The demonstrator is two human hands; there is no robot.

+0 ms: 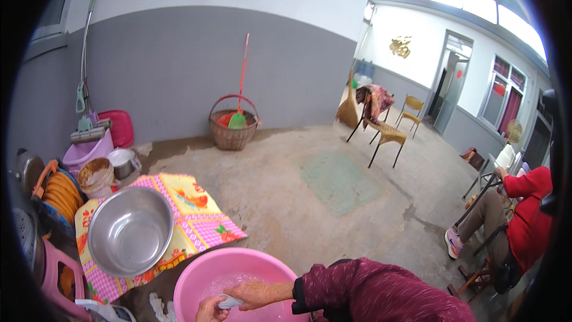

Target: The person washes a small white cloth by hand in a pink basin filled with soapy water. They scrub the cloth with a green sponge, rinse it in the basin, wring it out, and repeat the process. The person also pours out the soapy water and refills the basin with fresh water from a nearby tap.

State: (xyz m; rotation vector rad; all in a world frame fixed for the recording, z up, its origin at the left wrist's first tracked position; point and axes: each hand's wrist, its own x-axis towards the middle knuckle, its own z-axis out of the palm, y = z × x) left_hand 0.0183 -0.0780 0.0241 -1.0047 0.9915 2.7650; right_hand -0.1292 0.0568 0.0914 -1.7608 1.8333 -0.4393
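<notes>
Over a pink plastic basin (187, 273) of slightly frothy water, my left hand (211, 309) comes in at the bottom edge, its thumb and fingers closed on a small pale grey-white cloth (229, 302). My right hand (250, 294) reaches in from the right, in a maroon sleeve with a dark cuff, and grips the same cloth from its other side. The two hands nearly touch. Up and to the left of the basin, a wide stainless steel bowl (132, 232) rests on a patterned cloth cover (214, 230).
Left are a coiled orange hose (62, 192), a purple mop bucket (89, 152) and a pink plastic stool (60, 273). By the wall stands a wicker basket (233, 137) with a green scoop. A chair (386, 132) is farther back; a person in red (529, 214) sits right.
</notes>
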